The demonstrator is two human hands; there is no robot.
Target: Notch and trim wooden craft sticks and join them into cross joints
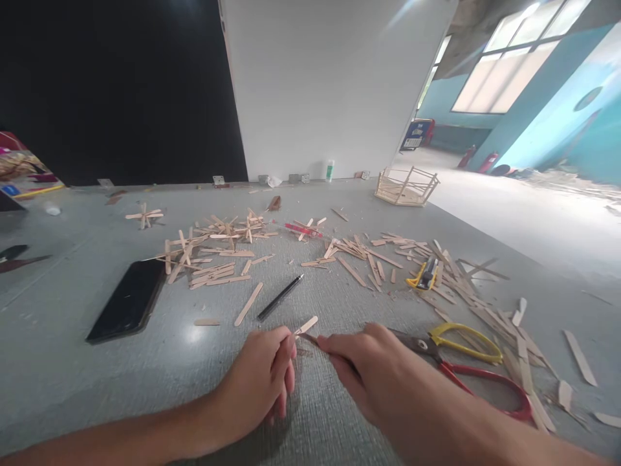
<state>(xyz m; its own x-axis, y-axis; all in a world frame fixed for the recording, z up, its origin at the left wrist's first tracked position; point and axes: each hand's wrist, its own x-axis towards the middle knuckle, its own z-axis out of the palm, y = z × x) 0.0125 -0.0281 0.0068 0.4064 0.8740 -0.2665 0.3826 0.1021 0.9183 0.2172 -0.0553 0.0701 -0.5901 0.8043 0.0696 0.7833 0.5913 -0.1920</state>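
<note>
Right, short wooden stick (306, 325) pinched in left hand (262, 382) at near table (72, 362) edge; right hand (369, 372) grips thin tool on stick tip. Risk: blade slips toward left fingers, stick splits. Scissors (466, 362) beside. Stick-built basket (405, 186) far back; contents unclear.

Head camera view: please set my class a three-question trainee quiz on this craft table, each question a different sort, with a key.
1. True or false: the left hand pinches a wooden stick.
2. Which lies nearest the right hand? A) phone B) scissors C) stick basket
3. Fill in: the black pen lies between the phone and the yellow ____.

Key: 1 true; 2 B; 3 utility knife.
</note>
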